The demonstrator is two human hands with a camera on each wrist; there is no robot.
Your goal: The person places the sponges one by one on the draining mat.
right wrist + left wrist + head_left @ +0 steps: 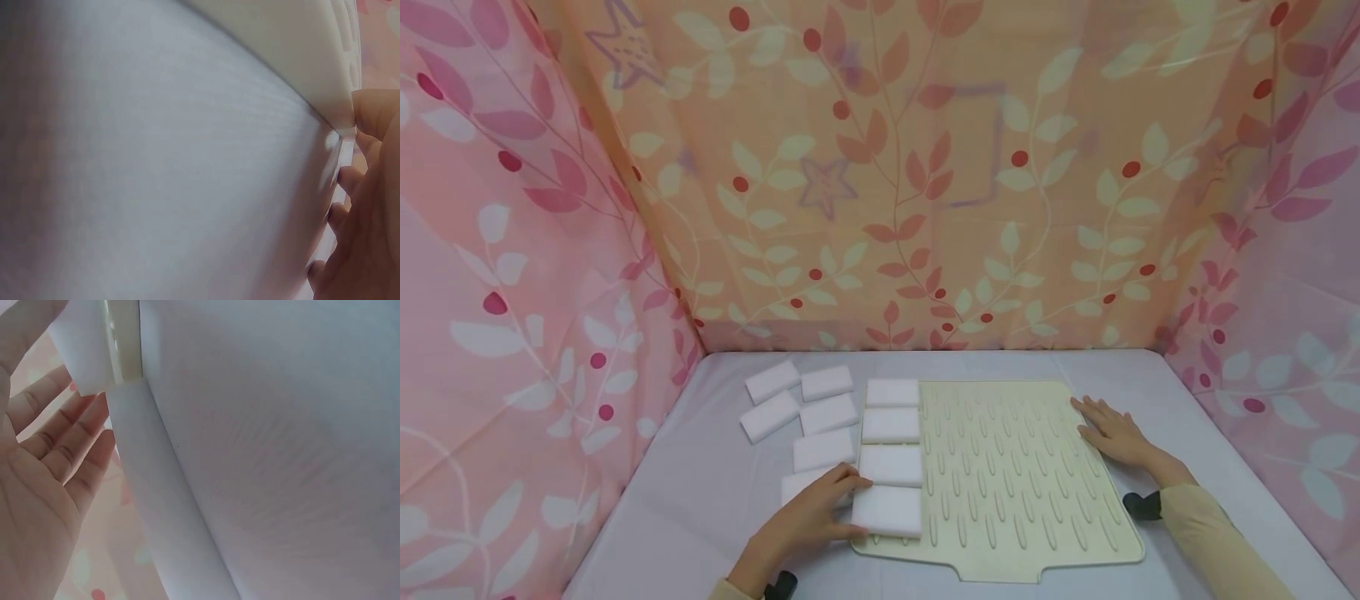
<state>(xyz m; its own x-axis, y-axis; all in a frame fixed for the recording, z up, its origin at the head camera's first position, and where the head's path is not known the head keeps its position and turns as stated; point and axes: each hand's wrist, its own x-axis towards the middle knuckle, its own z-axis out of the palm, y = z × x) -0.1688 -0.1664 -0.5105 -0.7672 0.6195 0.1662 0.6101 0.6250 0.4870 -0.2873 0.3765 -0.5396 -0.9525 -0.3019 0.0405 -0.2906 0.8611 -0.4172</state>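
Blocks [891,424], white, ten that I can make out: four on the board, six on the table left of it. Largest things first: a leafy orange curtain [887,167] with red dots and purple drawn stars at the back, a pink curtain [490,250] on the left, similar on the right. Table [662,517] under white cloth, back edge up against the orange curtain. Board [1003,467], cream, rows of slim ridges, tab [1000,574] on its front edge; lies flat, slightly right of the table's middle. Beige sleeve [1213,533] on the right arm.

Right hand [1117,437]: fingers spread, tips on the board's right edge near its back right corner. Left hand [811,515]: thumb and forefinger pinch the near block [887,511] by its left end; can't tell whether the other fingers touch it.

Four blocks run in a column along the board's left edge, back left corner to front left corner, the near block last. Of the loose six, four sit askew in two pairs toward the table's back left corner; a fifth [824,451] is just beside the board's left edge, and a sixth [805,485] is partly hidden by the left hand. Small black device [1142,505] at the right wrist, another [781,586] at the left.
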